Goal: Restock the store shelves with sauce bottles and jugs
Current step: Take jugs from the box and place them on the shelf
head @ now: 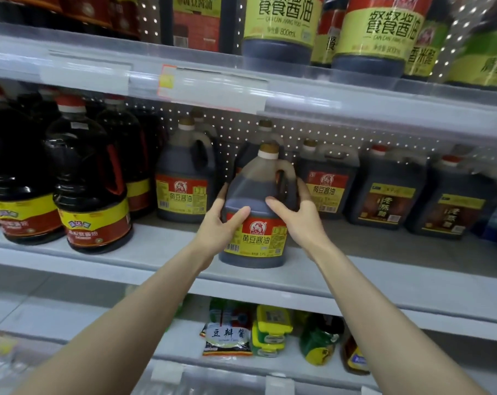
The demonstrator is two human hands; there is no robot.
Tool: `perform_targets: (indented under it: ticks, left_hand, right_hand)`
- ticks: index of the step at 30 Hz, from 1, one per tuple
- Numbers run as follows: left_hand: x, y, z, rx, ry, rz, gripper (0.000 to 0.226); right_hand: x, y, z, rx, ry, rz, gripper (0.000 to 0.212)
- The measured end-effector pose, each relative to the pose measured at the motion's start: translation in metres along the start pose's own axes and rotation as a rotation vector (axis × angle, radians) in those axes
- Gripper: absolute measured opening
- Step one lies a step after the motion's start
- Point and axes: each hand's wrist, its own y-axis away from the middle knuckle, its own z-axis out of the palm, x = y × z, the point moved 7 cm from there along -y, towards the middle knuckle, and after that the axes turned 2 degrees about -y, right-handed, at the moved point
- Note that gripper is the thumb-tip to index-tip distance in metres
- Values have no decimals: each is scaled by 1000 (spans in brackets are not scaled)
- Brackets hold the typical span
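Your left hand (221, 223) and right hand (295, 218) each have a grip clamped round the soy jug (255, 206), at the front lip of the shelf (156, 252); release early and it could tip off.

The front jug (255, 239) is showing 黄豆酱油 on its label; the top-shelf bottle (281, 24) is reading 餐餐酱油, CAN CAN JIANG YOU, 800mL; the pouch (227, 336) below is displaying 豆瓣酱.

Dark brown jug (253, 195): gold cap, red-yellow label; shelf (167, 252) pale grey; back panel (321, 135) white-dotted perforated
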Motion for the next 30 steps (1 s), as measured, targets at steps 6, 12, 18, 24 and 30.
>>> perform_targets:
  ticks: [6, 12, 18, 24, 30]
  left_hand:
    - [-13, -2, -2, 57, -48, 5, 52]
    - [-11, -6, -4, 52, -20, -18, 43]
    - [-10, -24, -4, 62, -24, 8, 63]
    - [-11, -43, -4, 85, -14, -12, 65]
    - [-11, -59, -4, 92, -11, -11, 62]
  right_hand:
    - [34, 15, 9, 2, -68, 125, 76]
    - [43, 7, 9, 20, -90, 128, 75]
    - [51, -12, 13, 34, -127, 135, 76]
    - [59, -34, 15, 48, -131, 142, 77]
    - [63, -55, 17, 66, -75, 160, 75]
